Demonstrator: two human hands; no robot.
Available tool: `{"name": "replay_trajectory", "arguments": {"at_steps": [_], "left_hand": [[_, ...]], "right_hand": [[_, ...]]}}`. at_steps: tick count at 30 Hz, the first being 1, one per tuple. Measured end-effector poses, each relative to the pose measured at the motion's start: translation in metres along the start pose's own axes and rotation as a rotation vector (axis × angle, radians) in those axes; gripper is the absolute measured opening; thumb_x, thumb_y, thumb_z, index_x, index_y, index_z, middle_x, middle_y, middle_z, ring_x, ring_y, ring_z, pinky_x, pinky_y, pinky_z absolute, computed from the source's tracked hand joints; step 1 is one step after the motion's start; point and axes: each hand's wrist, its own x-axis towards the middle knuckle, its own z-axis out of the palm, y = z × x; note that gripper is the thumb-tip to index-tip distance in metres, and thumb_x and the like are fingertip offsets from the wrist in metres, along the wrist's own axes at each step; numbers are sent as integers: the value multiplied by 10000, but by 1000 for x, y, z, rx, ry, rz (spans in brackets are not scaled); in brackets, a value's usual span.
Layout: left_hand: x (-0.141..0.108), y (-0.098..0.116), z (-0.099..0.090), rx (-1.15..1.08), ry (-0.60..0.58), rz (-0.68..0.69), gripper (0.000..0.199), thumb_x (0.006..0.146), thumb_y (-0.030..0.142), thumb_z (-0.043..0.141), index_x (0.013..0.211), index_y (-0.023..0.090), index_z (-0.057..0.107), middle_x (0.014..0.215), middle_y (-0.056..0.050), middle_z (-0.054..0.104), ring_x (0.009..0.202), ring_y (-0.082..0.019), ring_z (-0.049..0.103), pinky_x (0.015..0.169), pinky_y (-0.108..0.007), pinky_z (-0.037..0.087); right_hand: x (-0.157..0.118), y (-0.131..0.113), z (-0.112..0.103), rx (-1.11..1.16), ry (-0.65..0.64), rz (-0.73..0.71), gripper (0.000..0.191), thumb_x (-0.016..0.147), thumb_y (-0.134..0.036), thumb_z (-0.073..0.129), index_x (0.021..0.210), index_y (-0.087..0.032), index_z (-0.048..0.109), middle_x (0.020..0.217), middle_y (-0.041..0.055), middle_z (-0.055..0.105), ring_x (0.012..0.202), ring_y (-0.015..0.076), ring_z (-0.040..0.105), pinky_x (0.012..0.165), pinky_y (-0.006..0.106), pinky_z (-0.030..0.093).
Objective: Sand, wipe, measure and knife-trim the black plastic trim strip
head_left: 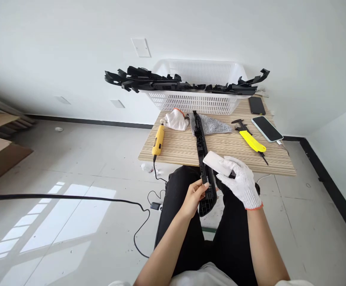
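The striped table [177,146] carries a basket [191,101], yellow power tool [158,140], white glove [176,120], gray cloth [216,124], calipers [243,127] and phone [267,129].

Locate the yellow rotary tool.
Head view: the rotary tool lies by the tabletop's left edge, tip beside the crumpled white glove, left of the held black plastic part.

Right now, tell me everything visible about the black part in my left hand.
The black part is long and narrow, apparently plastic, with raised details along it and a rounded, ribbed near end. It juts past the table, its far end over the gray cloth. The bare left hand grips its near portion; the white block in the gloved right hand overlaps its side, contact unclear.
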Motion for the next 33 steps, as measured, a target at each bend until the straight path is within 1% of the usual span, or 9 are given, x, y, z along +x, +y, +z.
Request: {"name": "replay_trajectory", "arguments": {"at_steps": [3,6,9,13,19,22,26,28,33], "left_hand": [[0,0,0,6,3,5,463,862,476,688,1121,92,695,922,-132,766,708,-229,739,645,-297,568],[-1,-1,0,7,11,1,455,864,468,686,1123,94,697,928,-130,767,718,-232,741,644,-296,568],[0,-2,0,14,18,0,447,866,467,685,1126,104,702,935,-124,767,727,-230,741,649,-295,567],[0,-1,0,-2,28,-4,484,840,484,707,1134,99,701,904,-121,764,690,-227,734,648,-308,570],[0,0,1,-20,35,-23,559,809,499,729,1194,95,682,902,-125,760,710,-248,741,647,-318,569],[0,-1,0,-27,31,-25,578,803,501,734,1212,95,678,919,-131,761,739,-253,744,654,-315,567],[1,-1,0,-22,36,-24,568,811,491,725,1223,102,677,908,-124,762,766,-258,746,654,-303,560],[1,0,0,-16,33,-29,558,818,483,720,1226,106,677,902,-118,763,750,-252,746,664,-308,563],[-1,2,0,-5,32,-26,560,816,492,717,1216,101,682,915,-125,765,780,-263,746,672,-317,570]], "right_hand": [[-2,0,0,2,35,16,441,791,-383,770,1211,-279,686,1274,69,675,1118,308,664,937,491,555],[-4,-2,1,53,-4,-21,424,796,-370,767,1203,-281,688,1271,58,677,1128,289,661,953,470,553],[0,-5,1,46,36,6,422,814,-358,752,1223,-280,680,1300,67,662,1154,292,648,979,477,537],[18,2,-3,207,-127,-6,426,801,-380,766,1205,-285,672,1262,46,677,1158,259,644,999,443,532],[37,25,-11,347,-246,-73,418,741,-308,810,1136,-257,680,1291,46,664,1224,249,608,1081,452,479],[35,24,-11,315,-163,-32,384,746,-310,805,1107,-251,685,1295,55,660,1219,257,609,1084,477,474],[33,18,-12,353,-215,-5,385,753,-296,800,1116,-261,678,1303,43,660,1238,254,603,1094,471,470],[34,19,-13,369,-175,36,397,757,-303,798,1130,-255,669,1304,47,660,1233,255,608,1089,470,475],[35,21,-14,352,-225,18,383,742,-278,806,1106,-258,690,1322,37,654,1249,256,600,1099,464,466]]}}
